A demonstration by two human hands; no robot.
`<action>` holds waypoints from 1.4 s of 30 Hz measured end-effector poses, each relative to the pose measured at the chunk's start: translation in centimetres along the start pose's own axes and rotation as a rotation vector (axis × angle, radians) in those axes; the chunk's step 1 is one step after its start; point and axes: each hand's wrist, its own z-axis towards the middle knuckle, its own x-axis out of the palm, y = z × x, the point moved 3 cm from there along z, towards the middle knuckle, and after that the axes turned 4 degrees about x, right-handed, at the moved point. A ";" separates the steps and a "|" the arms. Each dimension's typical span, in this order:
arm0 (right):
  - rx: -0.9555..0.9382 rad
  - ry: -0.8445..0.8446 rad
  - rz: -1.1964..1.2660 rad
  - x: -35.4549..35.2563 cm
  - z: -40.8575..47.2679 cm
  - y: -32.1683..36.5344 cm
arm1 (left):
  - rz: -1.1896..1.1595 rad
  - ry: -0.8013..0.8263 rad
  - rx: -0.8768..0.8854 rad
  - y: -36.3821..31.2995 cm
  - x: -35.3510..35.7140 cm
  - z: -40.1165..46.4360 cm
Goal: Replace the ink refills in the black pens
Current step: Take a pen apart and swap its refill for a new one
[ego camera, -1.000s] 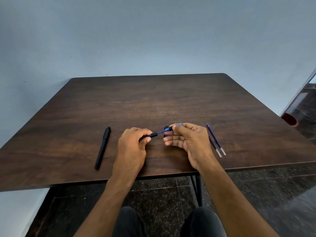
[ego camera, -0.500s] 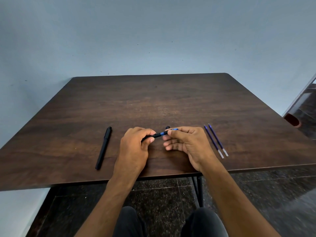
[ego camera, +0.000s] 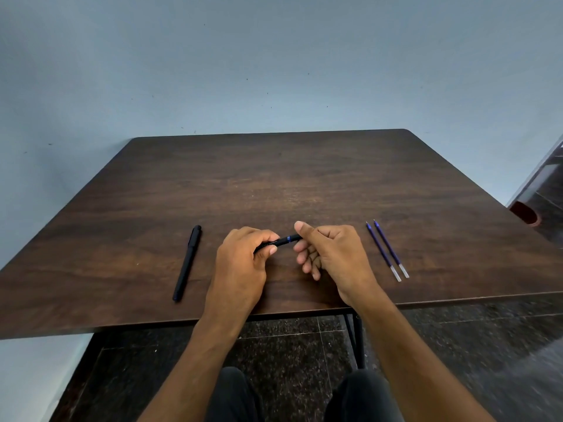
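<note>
1. Pale blue wall (ego camera: 274, 71) fills the background, and dark speckled floor tiles (ego camera: 292, 345) show below the near edge.
2. Dark wood-grain worktop (ego camera: 274, 178) spans most of the view, with a black metal leg (ego camera: 358, 339) under its near edge.
3. Left hand (ego camera: 243, 260) is curled over the near middle of the worktop, its grip pinching the barrel of a black pen (ego camera: 275, 242) between thumb and fingers.
4. Right hand (ego camera: 332, 254) sits just beside the left, thumb raised, its grip pressed on the pen's other end, where a blue band (ego camera: 289, 238) shows; whether that end is a cap or the refill, I cannot tell.
5. Second black pen (ego camera: 187, 263) lies capped on the worktop, left of the left hand and apart from it, pointing away from the near edge.
6. Two blue refills (ego camera: 387, 251) lie side by side on the worktop, right of the right hand, their clear ends toward the near edge.
7. Reddish-brown pot (ego camera: 525, 213) sits on the floor at far right.
</note>
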 end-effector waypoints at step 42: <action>-0.065 -0.057 0.022 -0.5 0.4 -0.8 | 0.000 0.022 -0.033 -0.2 -0.3 0.1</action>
